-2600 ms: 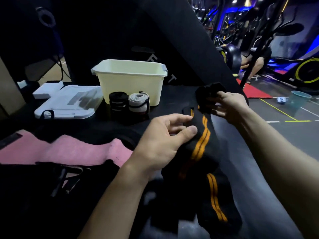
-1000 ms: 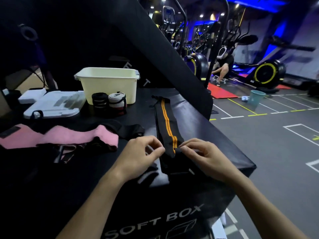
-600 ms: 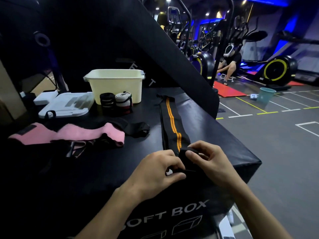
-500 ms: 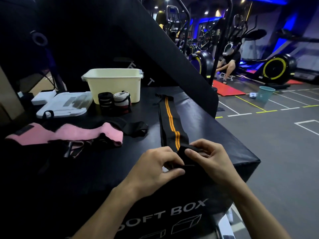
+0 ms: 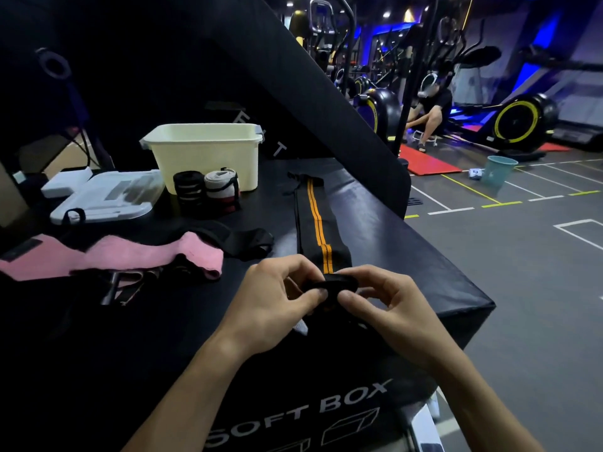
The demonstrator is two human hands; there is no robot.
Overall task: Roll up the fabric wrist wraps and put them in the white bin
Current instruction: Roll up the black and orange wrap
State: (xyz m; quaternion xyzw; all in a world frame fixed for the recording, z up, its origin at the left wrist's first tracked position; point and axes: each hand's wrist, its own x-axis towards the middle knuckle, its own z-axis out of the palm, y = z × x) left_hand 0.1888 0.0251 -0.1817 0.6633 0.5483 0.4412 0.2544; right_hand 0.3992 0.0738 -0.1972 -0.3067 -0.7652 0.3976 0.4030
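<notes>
wrap (image 5: 318, 220) roll thicker; both hands (image 5: 329, 296) pinching.

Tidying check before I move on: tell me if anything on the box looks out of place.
Two rolled wraps stand outside the white bin, in front of it. The pink wrap lies crumpled and unrolled. Both hands, left hand and right hand, hold the striped wrap.

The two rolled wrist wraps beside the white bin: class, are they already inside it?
No. The two rolled wraps stand on the black box top against the front wall of the white bin, outside it.
</notes>
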